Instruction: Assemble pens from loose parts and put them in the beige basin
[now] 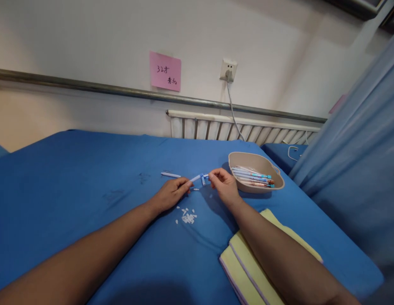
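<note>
My left hand (pixel 171 192) rests on the blue sheet (pixel 73 190) with its fingers pinched on a pale blue pen barrel (pixel 195 178). My right hand (pixel 224 183) is closed in a pinch on the other end of that pen, just right of the left hand. A small blue pen part (pixel 203 181) lies under the pen between the hands. Another pale pen piece (pixel 170 174) lies on the sheet beyond my left hand. A heap of several tiny white bits (pixel 188 217) sits on the sheet near my left wrist.
A beige tray (pixel 279 185) holding several pens (pixel 252 176) stands right of my right hand. Folded yellow cloth (pixel 247 271) lies under my right forearm. A light blue curtain (pixel 358 169) hangs at the right. A radiator (pixel 241 129), wall socket (pixel 228 70) and pink note (pixel 165 71) are behind.
</note>
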`<state>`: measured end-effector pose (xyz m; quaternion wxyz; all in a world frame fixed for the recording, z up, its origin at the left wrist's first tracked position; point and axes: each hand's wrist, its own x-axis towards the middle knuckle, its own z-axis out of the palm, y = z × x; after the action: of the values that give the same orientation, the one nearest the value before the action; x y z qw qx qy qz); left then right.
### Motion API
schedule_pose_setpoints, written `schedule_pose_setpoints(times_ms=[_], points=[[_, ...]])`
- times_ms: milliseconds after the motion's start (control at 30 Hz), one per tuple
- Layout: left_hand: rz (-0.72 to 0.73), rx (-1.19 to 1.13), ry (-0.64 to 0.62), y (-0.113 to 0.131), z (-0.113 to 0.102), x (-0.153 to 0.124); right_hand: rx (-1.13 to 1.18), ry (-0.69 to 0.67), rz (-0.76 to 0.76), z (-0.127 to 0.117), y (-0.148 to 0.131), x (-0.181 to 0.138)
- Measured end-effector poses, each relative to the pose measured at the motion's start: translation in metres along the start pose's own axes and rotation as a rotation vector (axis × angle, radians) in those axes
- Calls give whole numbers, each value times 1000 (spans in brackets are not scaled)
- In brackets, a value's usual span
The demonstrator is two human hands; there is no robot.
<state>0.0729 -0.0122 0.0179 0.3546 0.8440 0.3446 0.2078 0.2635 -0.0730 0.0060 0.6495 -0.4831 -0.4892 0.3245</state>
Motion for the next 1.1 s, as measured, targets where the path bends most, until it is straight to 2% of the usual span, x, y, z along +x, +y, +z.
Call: schedule_pose_setpoints(times_ms=[667,933,1100], points=[[128,188,18,-2,-3,-2,-172,-61,-52,-6,10,2],[74,65,-2,-9,1,-1,-403,-83,-258,-8,2,-2],[29,-21,-38,-8,2,0,-345,-96,-188,-6,2,-3]])
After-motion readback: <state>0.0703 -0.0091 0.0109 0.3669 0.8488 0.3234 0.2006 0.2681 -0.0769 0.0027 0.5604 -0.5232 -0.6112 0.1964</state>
